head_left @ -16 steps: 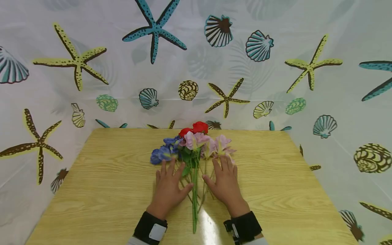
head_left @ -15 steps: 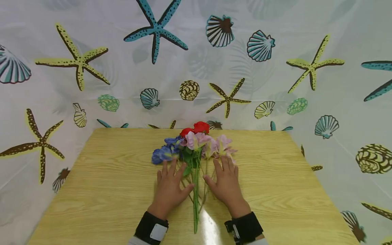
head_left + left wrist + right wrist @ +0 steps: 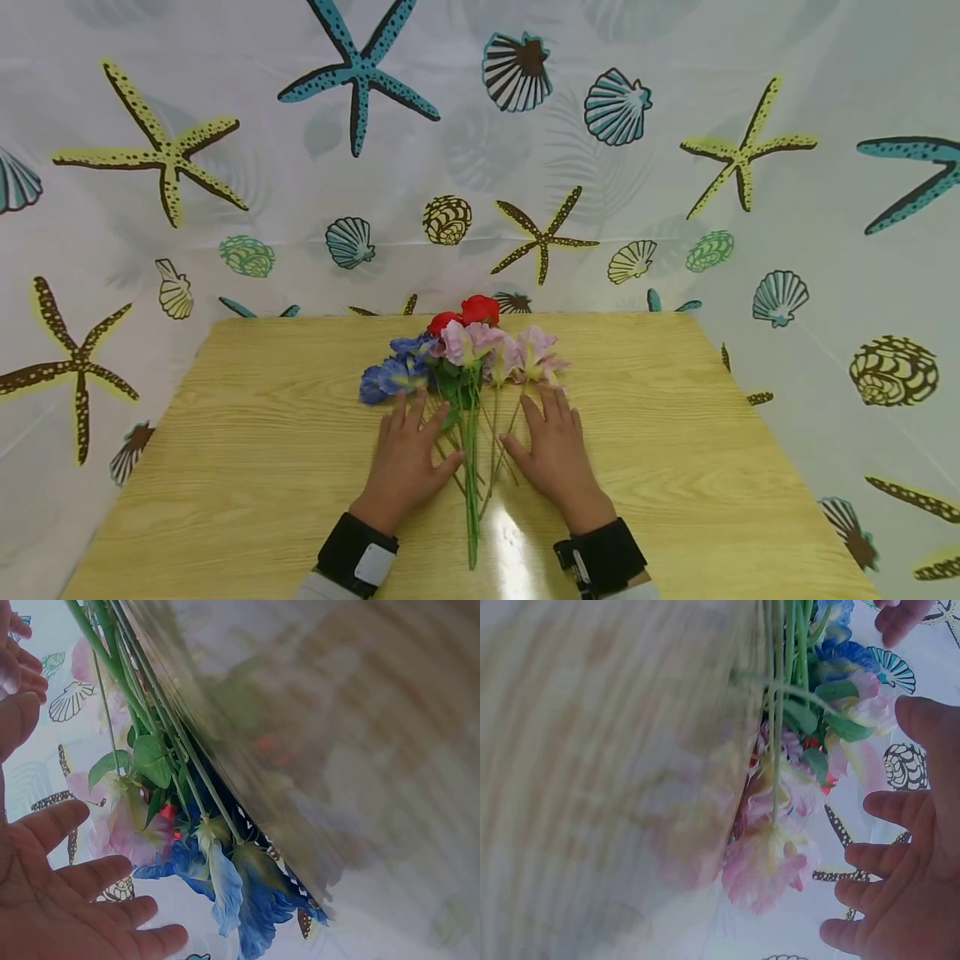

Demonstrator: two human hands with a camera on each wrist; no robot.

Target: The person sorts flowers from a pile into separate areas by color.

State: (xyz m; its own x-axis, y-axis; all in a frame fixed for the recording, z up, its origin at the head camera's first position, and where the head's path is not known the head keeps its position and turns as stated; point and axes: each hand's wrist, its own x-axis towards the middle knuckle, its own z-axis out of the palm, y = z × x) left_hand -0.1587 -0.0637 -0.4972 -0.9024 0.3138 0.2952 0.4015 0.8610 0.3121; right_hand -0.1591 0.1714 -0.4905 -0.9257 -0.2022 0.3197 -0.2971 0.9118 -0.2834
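Observation:
A bunch of artificial flowers lies at the middle of the table. Blue flowers [image 3: 393,375] are on its left, pink flowers [image 3: 534,354] on its right, and red roses [image 3: 480,310] at the far end. Their green stems [image 3: 471,500] run toward the person, crossing lower down. My left hand [image 3: 405,458] is left of the stems, fingers spread and straight, fingertips near the blue flowers. On the other side, my right hand [image 3: 557,458] has spread fingers reaching just below the pink flowers. In both wrist views the palms face the bunch, and neither hand grips a stem.
The wood-grain table [image 3: 262,467] extends to both sides of the bunch. Behind and around it hangs a white cloth [image 3: 285,192] printed with starfish and shells. A black band [image 3: 356,554] with a pale patch circles the left wrist; another black band [image 3: 600,557] circles the right.
The head view has turned slightly, so most of the scene sits a little farther left. My right hand is slightly farther from the stems; both hands keep their spread shape.

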